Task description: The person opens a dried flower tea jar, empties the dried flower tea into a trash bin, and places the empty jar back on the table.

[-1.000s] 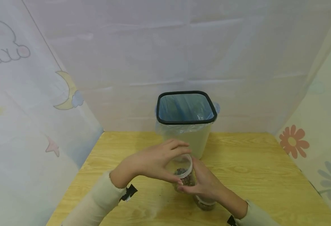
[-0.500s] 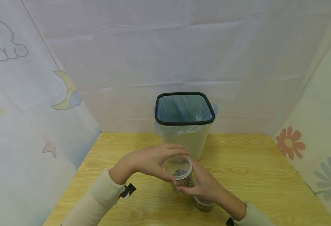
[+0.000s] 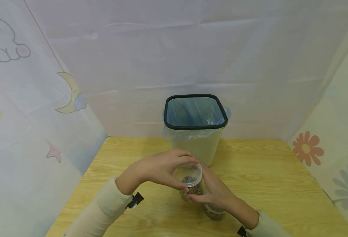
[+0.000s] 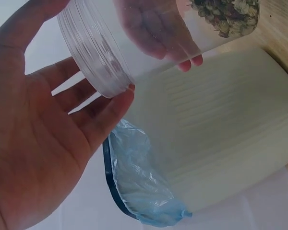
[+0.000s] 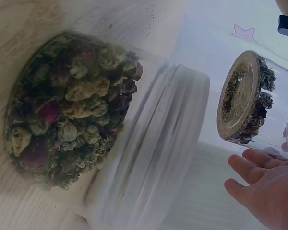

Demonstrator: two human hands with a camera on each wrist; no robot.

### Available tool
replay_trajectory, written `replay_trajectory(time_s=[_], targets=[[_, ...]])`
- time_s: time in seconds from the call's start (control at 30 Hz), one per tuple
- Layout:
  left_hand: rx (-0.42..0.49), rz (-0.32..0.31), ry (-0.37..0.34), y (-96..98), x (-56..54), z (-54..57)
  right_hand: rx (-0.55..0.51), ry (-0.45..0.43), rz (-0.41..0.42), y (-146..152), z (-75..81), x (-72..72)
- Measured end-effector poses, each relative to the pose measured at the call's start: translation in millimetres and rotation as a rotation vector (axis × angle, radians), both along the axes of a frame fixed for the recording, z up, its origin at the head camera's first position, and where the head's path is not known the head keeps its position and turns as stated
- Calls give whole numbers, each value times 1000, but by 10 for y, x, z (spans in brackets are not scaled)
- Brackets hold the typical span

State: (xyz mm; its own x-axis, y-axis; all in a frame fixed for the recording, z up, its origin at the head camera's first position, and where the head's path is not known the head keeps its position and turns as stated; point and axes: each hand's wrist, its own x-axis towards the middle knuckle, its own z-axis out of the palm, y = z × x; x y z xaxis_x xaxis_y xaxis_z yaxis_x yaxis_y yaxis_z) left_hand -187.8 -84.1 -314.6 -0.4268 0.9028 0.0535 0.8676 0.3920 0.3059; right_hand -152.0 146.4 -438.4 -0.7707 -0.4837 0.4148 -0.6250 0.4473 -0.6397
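A clear jar point(image 3: 191, 190) of dried flower buds is held between both hands, tilted in the head view. My left hand point(image 3: 159, 169) spans its ridged top, thumb on the near side and fingers on the far side. In the left wrist view, fingertips rest along that ridged ring point(image 4: 98, 52). My right hand point(image 3: 214, 191) grips the jar's body from the right. Dried buds point(image 4: 228, 17) fill only the bottom part. Below the right hand, a second lidded jar point(image 3: 215, 214) stands on the table, partly hidden; the right wrist view shows its buds point(image 5: 72, 120) up close.
Behind the hands stands a pale bin point(image 3: 194, 148) with a black rim point(image 3: 196, 127) and a blue plastic liner point(image 3: 191, 112). Wood-patterned table point(image 3: 251, 184) lies underneath. Printed cloth walls point(image 3: 132, 59) enclose the back and both sides.
My left thumb shifts left along the jar's top, then a little back to the right. The right hand keeps its grip, and the second jar and bin stay put.
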Motion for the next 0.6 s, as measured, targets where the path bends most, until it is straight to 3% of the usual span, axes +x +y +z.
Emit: replay_trajectory(time_s=[0.27,0.47,0.6], targets=[[-23,131,103,58,136,20,-27,-28,9,10,23,-18],[-69,235,177,121,250,19,-23,2,32,4,11,-31],[-86,310,188,157,330,18,-11,14,26,-7,1,-23]])
